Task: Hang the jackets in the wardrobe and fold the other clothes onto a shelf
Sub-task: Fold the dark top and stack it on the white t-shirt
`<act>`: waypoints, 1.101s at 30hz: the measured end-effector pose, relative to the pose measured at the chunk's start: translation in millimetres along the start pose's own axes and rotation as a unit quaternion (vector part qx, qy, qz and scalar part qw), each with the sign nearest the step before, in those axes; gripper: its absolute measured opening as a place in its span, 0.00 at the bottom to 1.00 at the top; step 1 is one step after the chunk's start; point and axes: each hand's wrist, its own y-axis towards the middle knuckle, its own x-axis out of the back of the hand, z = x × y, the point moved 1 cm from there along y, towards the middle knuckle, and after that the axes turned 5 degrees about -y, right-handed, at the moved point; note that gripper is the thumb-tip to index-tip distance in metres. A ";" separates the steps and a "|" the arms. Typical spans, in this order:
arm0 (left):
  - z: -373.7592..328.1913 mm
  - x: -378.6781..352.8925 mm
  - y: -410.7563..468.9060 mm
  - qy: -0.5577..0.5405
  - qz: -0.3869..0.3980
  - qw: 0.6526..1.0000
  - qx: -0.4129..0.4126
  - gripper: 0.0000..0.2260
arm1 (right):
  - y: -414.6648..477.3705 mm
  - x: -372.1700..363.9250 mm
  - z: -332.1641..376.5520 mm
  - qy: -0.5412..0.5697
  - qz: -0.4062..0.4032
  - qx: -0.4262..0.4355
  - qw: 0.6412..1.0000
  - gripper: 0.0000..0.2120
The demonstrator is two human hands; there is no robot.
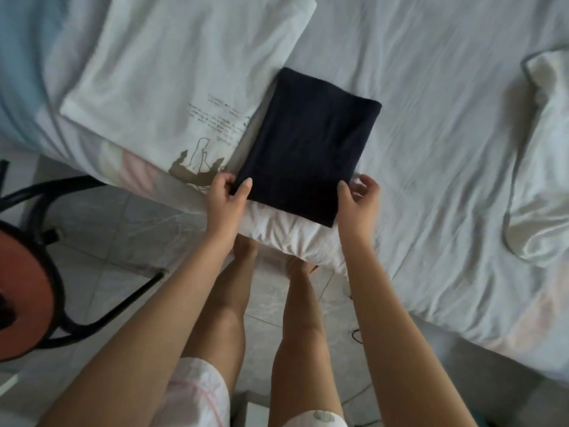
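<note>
Bare forearms reach forward from the bottom of the view, over light patterned shorts (197,392) and bare legs standing on a pale tiled floor (117,229). The only writing in sight is a few slanted lines of small dark script on a white T-shirt (172,78), above a brown printed drawing; it is too blurred to read.

The folded navy garment (308,143) lies as a flat rectangle on the bed sheet (446,134). Its near end sits over the bunched-up corner of the sheet at the bed's edge, and its left side overlaps the T-shirt's edge.

The left hand (224,195) pinches the garment's near left corner, thumb on top and fingers curled round the edge. The right hand (360,198) is at the near right edge with its thumb on the cloth and its fingers loosely curled just beside it. Whether those fingers actually hold the fabric cannot be told.

A crumpled white cover (542,149) lies on the bed well to the right. A black-framed chair with a reddish seat (21,282) stands on the floor at the left, and a thin dark cable (357,334) lies by the bed.
</note>
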 end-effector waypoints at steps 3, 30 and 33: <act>-2.9 2.0 -1.1 -0.027 0.039 0.999 -0.003 0.13 | 13.2 0.0 14.2 0.082 0.031 -0.046 0.995 0.22; -52.4 137.1 107.9 -0.263 -0.065 0.962 -0.036 0.19 | -2.7 -147.7 92.5 0.201 0.327 -0.095 0.919 0.06; -52.7 133.1 104.9 -0.246 -0.026 0.968 -0.030 0.17 | 2.9 -145.3 94.1 0.172 0.302 -0.056 0.936 0.10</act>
